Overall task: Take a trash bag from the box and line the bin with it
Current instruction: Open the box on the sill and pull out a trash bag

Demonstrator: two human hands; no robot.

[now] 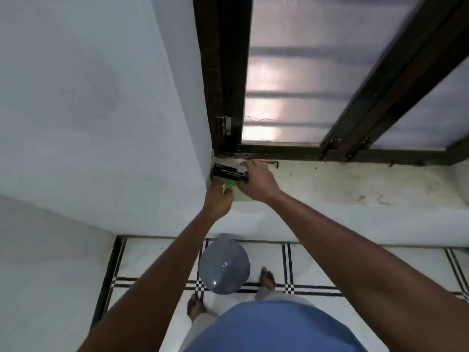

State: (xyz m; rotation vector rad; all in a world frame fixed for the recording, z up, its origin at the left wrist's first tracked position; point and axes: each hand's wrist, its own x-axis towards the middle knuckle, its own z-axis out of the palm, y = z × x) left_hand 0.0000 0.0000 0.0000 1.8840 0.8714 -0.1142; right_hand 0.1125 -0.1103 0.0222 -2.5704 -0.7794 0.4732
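the box (229, 172) of trash bags sits on the window ledge (330, 185), pushed into the corner where the wall (101, 97) meets the dark window frame (223, 72). it is black on top with green (231, 183) showing under it. my right hand (256, 182) rests on the right end of the box and holds it down. my left hand (218, 199) is just below the box with the fingers curled at the green part, so i think i am pinching a bag to pull it out.

the bin (223, 262) stands on the tiled floor (317, 262) right under my arms, between my feet and the wall. its grey lid is shut.

what could go wrong: if i pull hard and my right hand slips, the box could slide off the ledge and fall. the bag could tear, or more bags than one could come out. the bin lid must be opened first too.

what i cannot see well: the box is small and blurry, so i cannot read it. i cannot tell if the green is a bag or part of the box. my left fingertips are hidden, so i cannot be sure they grip anything.
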